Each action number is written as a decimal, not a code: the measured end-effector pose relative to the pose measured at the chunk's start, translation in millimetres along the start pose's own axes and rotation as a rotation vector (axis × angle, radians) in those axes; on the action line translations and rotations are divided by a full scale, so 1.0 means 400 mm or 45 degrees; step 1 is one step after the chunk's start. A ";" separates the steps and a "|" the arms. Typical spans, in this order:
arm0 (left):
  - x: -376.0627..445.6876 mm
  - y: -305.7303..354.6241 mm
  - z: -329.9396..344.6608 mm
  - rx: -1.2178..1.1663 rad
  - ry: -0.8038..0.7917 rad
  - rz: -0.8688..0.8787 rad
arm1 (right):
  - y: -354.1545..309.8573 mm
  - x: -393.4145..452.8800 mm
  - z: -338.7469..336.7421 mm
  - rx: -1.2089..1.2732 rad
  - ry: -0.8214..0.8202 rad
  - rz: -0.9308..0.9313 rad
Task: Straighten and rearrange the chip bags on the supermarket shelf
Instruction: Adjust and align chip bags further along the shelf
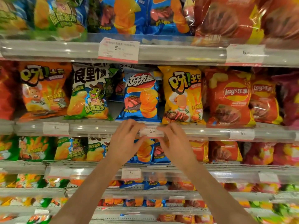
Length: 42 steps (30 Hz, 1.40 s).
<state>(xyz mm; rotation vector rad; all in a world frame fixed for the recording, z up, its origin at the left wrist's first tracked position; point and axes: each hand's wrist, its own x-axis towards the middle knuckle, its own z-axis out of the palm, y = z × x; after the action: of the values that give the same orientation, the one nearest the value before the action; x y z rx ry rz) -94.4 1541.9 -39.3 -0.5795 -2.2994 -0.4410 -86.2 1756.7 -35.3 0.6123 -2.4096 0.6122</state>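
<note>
A blue chip bag [140, 96] stands upright in the middle of the eye-level shelf [97, 128]. A white-and-green bag [90, 92] is on its left and a yellow bag [182, 94] on its right. Another blue bag stands further back behind its left side. My left hand [127, 139] and my right hand [174, 143] are side by side just below the blue bag, at the shelf's front rail. Their loosely bent fingers flank the 5.90 price tag [152, 131]. Neither hand holds a bag.
An orange bag [43, 89] stands far left and red Lay's bags [229, 97] to the right on the same shelf. The shelf above [178, 54] carries green, blue and red bags. Lower shelves [226, 173] hold more rows of bags beneath my forearms.
</note>
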 end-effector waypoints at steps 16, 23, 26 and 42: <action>0.001 -0.025 0.012 -0.204 0.029 -0.028 | -0.083 0.221 -0.098 0.341 -0.155 0.288; 0.003 -0.020 0.000 -0.199 0.013 -0.055 | -0.069 0.356 -0.008 0.611 -0.338 0.472; 0.001 -0.020 0.001 -0.190 0.011 -0.067 | -0.057 0.355 0.025 0.664 -0.199 0.438; 0.004 -0.023 -0.002 -0.233 0.020 -0.059 | -0.069 0.330 0.055 0.556 0.113 0.415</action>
<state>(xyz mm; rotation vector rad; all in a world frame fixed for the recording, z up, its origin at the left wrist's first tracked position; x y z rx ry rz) -99.9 1534.4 -39.0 -0.6101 -2.2754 -0.6810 -176.7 1685.6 38.6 0.3496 -2.3188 1.2961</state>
